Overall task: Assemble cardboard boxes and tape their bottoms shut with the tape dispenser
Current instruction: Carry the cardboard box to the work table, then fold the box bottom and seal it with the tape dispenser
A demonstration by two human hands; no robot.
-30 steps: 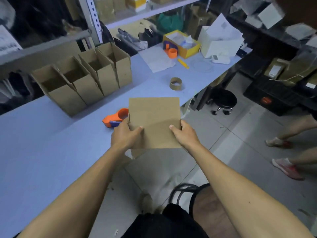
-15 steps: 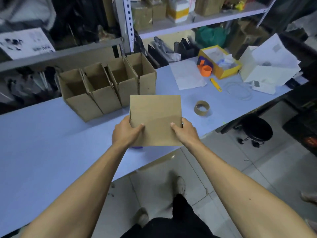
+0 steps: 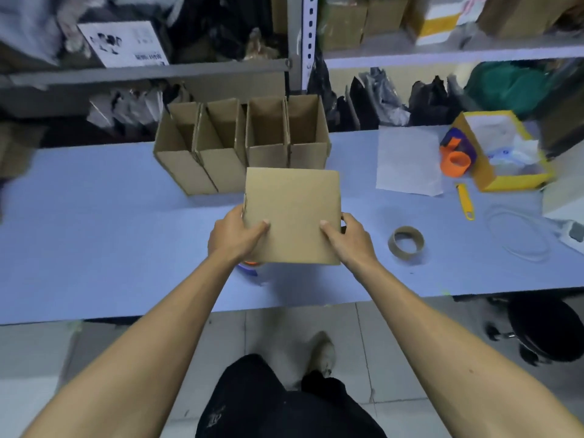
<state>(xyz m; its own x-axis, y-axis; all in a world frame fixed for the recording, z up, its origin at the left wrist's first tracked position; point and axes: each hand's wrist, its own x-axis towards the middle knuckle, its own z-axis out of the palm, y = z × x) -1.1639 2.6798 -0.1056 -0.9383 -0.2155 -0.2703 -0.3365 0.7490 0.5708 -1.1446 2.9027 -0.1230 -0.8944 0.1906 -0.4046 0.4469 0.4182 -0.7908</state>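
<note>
Both hands closed on flat cardboard box point(image 3: 292, 213): left hand point(image 3: 235, 237) and right hand point(image 3: 346, 240) on its near corners. Box held above table point(image 3: 94, 222), just in front of assembled boxes point(image 3: 240, 143); tape dispenser point(image 3: 249, 267) mostly hidden beneath.

Held box point(image 3: 292, 216): above the table point(image 3: 94, 232), between the left hand point(image 3: 235, 237) and the right hand point(image 3: 346, 240).
Row of four open boxes point(image 3: 243, 147): on the table, behind the held box.
Tape dispenser point(image 3: 249, 267): under the held box (mostly hidden).
Empty tape core point(image 3: 406, 241): right of the right hand.
Paper sheet point(image 3: 407, 161): behind the core.
Knife point(image 3: 464, 201): right of the sheet.
</note>
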